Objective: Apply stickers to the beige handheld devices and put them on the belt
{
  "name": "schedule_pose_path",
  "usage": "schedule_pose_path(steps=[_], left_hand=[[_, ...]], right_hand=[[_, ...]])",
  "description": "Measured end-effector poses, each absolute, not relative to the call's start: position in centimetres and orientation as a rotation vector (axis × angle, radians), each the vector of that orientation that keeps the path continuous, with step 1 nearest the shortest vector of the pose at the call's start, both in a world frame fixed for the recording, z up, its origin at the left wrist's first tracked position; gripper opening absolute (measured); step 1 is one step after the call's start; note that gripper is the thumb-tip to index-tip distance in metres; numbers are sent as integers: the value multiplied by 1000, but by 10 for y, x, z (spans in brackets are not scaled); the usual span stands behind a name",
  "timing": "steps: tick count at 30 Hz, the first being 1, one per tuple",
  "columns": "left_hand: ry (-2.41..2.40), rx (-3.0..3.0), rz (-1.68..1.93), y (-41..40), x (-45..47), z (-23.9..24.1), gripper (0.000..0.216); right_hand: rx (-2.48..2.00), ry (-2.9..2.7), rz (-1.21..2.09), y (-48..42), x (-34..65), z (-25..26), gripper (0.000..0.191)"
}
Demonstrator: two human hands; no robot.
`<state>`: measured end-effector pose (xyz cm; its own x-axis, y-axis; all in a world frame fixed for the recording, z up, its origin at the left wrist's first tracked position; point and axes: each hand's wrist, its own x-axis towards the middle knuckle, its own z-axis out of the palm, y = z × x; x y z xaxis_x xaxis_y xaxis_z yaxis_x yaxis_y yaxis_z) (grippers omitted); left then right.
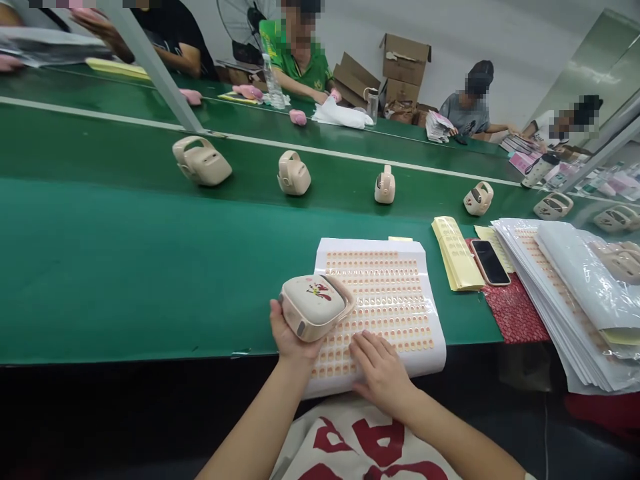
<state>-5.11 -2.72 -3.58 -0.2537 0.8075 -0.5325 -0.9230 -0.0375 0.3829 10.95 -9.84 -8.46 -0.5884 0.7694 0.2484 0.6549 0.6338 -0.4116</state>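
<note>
Green tabletop (150,280), beige case (311,305) crosswise, handle (350,298) rightward

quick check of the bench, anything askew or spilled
No spill shows. The dotted sheet under the right hand hangs past the near edge of the table, and the sheet stack at right overhangs too, so both look askew.

Seven cream gadgets with handles (294,179) were countable: one in the left hand (294,348), six on the green table (125,273). What looked like an eighth, too blurred to be sure of, lay on one stack of sheets (555,320). There were also one phone (491,263), one clear cup (372,107), one flask (539,172) and four co-workers' shirts (310,72).
</note>
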Motion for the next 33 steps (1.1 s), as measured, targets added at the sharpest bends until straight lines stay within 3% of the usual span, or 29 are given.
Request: schedule_pose_path(steps=[5,14,19,24,33], left_hand=[[732,-118,1652,-21,-46,-34,42],[615,-207,1615,-26,-44,-36,41],[394,-20,1532,-34,-44,-44,49],[219,76,1440,-44,-33,-45,51],[38,18,1344,-52,-16,-46,58]], right_hand=[[-1194,-2477,385,-72,122,-79,65],[-1193,-2318,348,-77,117,-92,22],[-1246,-1824,772,-72,114,-70,7],[-1115,-1143,1046,-52,99,-25,18],[-1135,-1009,1010,-37,68,-19,20]])
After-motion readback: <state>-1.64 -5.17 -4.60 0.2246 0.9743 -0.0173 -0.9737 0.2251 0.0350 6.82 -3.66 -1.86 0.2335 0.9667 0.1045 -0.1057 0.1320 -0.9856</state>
